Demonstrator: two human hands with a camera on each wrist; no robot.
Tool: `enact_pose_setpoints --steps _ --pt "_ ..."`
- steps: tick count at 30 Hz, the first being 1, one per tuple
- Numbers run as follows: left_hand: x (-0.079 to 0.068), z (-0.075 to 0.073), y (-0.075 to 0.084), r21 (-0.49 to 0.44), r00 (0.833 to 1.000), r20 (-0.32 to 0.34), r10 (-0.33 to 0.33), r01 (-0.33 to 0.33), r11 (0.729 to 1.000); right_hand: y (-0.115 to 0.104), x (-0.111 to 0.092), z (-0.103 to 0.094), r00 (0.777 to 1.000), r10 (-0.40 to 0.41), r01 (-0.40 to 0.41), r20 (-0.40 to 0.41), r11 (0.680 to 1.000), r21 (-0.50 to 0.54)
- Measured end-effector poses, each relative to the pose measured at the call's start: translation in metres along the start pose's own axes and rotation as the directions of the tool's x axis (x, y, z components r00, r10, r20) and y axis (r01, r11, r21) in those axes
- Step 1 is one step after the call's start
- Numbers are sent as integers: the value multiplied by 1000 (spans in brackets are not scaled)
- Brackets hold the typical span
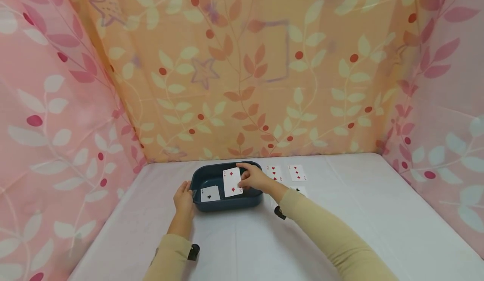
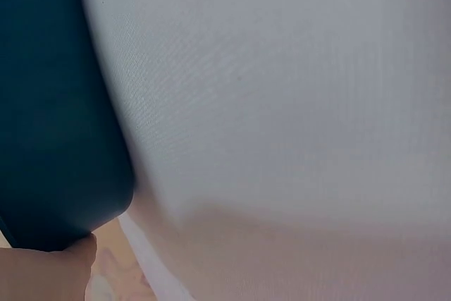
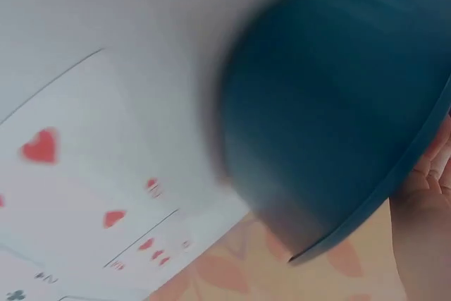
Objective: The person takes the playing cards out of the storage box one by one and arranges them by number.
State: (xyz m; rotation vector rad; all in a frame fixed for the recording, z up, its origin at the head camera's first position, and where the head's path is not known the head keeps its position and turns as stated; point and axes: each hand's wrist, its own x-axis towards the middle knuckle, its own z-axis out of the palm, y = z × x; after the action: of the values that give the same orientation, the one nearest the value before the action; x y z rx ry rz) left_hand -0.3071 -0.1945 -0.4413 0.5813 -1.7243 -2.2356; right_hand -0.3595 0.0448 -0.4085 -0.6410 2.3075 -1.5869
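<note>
A dark blue plastic basin (image 1: 228, 206) stands on the white table. My left hand (image 1: 183, 199) grips its left end, and in the left wrist view the hand (image 2: 49, 273) shows at the basin's edge. My right hand (image 1: 254, 177) pinches a two of diamonds playing card (image 1: 231, 183) by its right side, above the basin. Inside the basin, at the left, lies a clubs card (image 1: 210, 193). The right wrist view has the basin's outer wall (image 3: 331, 111) in front, with part of the right hand (image 3: 426, 202) behind its rim.
Right of the basin lie a hearts card (image 1: 274, 173), a diamonds card (image 1: 297, 173) and a clubs card (image 1: 300, 190) partly covered by the right sleeve. Patterned cloth (image 1: 242, 71) walls the table at the back and both sides.
</note>
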Motion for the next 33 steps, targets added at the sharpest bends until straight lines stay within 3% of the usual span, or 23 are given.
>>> enact_pose_setpoints --steps 9,16,33 --pt "0 0 0 54 1000 -4 -7 7 999 9 -18 -19 997 73 -70 -32 993 97" --pt "0 -1 0 61 1000 2 -8 8 998 13 -25 -28 991 121 -115 -65 989 91" --pt "-1 0 2 63 1000 3 -4 3 998 15 -46 -52 986 145 -139 -77 987 80"
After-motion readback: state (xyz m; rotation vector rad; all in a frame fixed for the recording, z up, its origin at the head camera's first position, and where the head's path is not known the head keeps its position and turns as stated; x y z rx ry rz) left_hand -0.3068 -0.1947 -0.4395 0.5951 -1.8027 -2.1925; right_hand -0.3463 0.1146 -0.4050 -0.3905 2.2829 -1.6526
